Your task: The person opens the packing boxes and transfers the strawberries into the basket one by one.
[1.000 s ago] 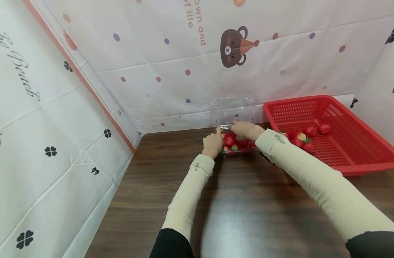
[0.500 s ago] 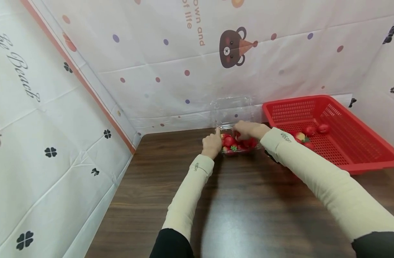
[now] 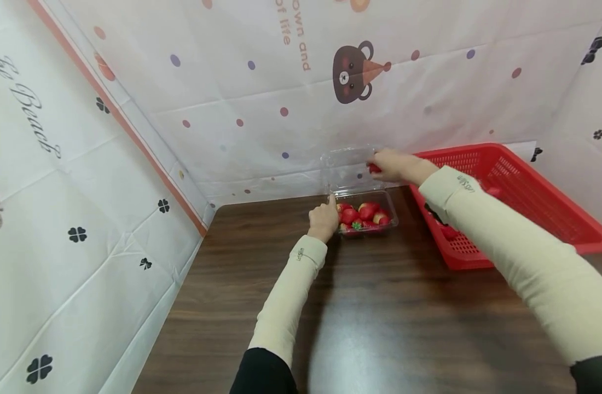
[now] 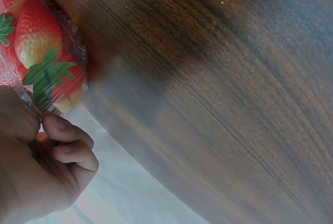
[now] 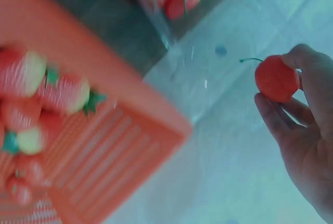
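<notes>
A clear plastic box [image 3: 394,218] stands at the back of the table, its transparent lid [image 3: 350,167] raised against the wall sheet. Inside lie several strawberries [image 3: 368,210], some with green leaves. My left hand [image 3: 323,221] grips the box's left edge; in the left wrist view its fingers [image 4: 75,154] are curled at the plastic rim. Above and right of the box, my right hand [image 3: 401,167] pinches a round red cherry [image 5: 277,78] with a thin green stem between thumb and fingertips.
A red slotted basket [image 3: 542,213] stands right of the box, partly behind the right sleeve [image 3: 503,230]. Several strawberries [image 5: 62,91] lie in it, with small cherries [image 5: 21,190] near them. Printed sheets [image 3: 232,65] rise behind and left of the wooden table [image 3: 222,306].
My right hand has risen out of the box and moved right, with the cherry in its fingers. More of the strawberries now show. My left hand has stayed at the box's edge.
</notes>
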The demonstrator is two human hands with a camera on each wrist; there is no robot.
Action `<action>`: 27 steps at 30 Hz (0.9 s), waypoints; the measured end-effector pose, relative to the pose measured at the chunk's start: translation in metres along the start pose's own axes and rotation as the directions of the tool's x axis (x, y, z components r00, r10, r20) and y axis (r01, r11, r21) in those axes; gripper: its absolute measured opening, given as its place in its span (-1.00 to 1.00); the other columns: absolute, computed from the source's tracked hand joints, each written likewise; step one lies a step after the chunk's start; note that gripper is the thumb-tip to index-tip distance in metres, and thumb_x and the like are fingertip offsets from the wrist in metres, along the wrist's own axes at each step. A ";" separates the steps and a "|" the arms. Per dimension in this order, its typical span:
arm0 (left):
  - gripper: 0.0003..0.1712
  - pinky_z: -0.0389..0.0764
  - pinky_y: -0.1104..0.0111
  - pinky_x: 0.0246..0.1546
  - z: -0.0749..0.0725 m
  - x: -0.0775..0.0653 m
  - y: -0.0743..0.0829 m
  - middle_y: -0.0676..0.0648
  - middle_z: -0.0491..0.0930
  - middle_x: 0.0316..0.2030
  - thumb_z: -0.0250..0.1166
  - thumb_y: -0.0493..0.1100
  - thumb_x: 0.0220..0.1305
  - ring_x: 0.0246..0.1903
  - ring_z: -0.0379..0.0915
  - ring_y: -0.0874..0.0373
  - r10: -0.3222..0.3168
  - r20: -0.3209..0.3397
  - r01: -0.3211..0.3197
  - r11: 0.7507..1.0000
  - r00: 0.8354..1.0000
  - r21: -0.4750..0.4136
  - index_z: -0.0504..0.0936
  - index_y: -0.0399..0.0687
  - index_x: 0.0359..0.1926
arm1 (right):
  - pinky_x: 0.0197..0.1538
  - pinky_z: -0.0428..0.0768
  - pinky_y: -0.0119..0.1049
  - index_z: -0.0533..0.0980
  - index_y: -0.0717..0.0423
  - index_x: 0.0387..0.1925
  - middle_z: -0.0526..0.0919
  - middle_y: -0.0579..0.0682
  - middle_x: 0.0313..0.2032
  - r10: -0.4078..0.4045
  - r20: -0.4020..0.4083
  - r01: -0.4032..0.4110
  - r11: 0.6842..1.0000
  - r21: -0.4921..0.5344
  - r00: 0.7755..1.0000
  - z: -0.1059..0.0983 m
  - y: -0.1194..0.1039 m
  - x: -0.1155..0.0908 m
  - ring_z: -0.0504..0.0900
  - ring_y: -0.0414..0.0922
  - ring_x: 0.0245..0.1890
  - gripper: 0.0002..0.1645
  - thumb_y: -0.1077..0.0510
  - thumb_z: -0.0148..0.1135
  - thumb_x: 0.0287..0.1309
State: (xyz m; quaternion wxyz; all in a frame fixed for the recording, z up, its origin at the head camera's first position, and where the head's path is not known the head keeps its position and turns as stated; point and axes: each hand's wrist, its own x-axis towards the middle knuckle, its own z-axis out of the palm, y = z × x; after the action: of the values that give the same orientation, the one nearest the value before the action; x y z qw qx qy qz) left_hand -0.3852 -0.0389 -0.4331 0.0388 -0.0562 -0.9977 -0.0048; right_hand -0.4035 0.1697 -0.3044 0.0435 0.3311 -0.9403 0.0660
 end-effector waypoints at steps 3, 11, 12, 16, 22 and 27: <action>-0.57 0.70 0.08 -0.17 -0.002 0.002 -0.001 -0.18 0.76 -0.06 -0.05 -0.14 0.56 -0.12 0.75 -0.07 -0.003 -0.002 0.003 1.000 1.000 0.004 0.27 0.02 0.38 | 0.08 0.59 0.18 0.54 0.43 0.00 0.57 0.40 -0.08 0.029 -0.014 -0.029 1.000 -0.013 0.999 -0.020 0.014 -0.009 0.63 0.28 -0.09 -0.66 0.33 0.28 0.22; -0.58 0.69 0.08 -0.14 -0.006 0.004 -0.002 -0.19 0.75 -0.05 -0.04 -0.14 0.56 -0.11 0.75 -0.07 -0.002 0.016 0.002 1.000 1.000 0.000 0.25 0.01 0.36 | 0.14 0.50 0.27 0.57 0.34 0.02 0.54 0.41 0.02 0.142 -0.098 -0.157 0.974 -0.166 0.985 -0.047 0.056 -0.046 0.49 0.34 0.05 -0.63 0.32 0.30 0.16; -0.57 0.69 0.08 -0.14 -0.006 0.004 -0.001 -0.19 0.75 -0.06 -0.04 -0.14 0.55 -0.11 0.74 -0.07 -0.003 0.014 0.003 1.000 1.000 -0.001 0.25 0.01 0.36 | 0.16 0.48 0.28 0.56 0.35 0.03 0.53 0.42 0.03 0.159 -0.108 -0.175 0.970 -0.167 0.981 -0.047 0.061 -0.051 0.47 0.36 0.07 -0.63 0.34 0.29 0.17; -0.56 0.69 0.08 -0.14 -0.006 0.003 0.000 -0.19 0.75 -0.06 -0.04 -0.13 0.56 -0.11 0.74 -0.07 -0.007 0.019 0.007 1.000 1.000 -0.003 0.24 0.02 0.38 | 0.22 0.41 0.32 0.51 0.40 0.08 0.48 0.47 0.07 0.239 -0.109 -0.252 0.958 -0.139 0.965 -0.045 0.079 -0.072 0.40 0.42 0.14 -0.59 0.41 0.20 0.17; -0.60 0.71 0.09 -0.16 -0.004 0.002 0.002 -0.19 0.76 -0.08 -0.13 -0.11 0.61 -0.13 0.75 -0.07 0.009 0.009 -0.009 1.000 1.000 0.005 0.25 0.00 0.37 | 0.20 0.39 0.36 0.46 0.46 0.11 0.42 0.54 0.09 0.349 -0.080 -0.356 0.929 -0.100 0.934 -0.032 0.102 -0.098 0.37 0.45 0.15 -0.58 0.39 0.19 0.21; -0.60 0.71 0.08 -0.18 -0.002 0.000 0.002 -0.19 0.76 -0.09 -0.11 -0.11 0.61 -0.14 0.75 -0.07 0.001 0.009 -0.001 1.000 1.000 0.008 0.26 0.01 0.37 | 0.07 0.48 0.33 0.40 0.51 0.12 0.44 0.54 0.01 0.441 -0.021 -0.442 0.896 -0.044 0.897 -0.013 0.114 -0.111 0.45 0.42 0.01 -0.55 0.33 0.23 0.26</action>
State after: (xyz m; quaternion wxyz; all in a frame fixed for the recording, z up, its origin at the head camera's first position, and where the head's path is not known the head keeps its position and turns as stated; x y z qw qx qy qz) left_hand -0.3847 -0.0371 -0.4307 0.0343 -0.0566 -0.9978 -0.0006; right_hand -0.3883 0.3277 -0.3165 0.0401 0.1079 -0.9919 0.0536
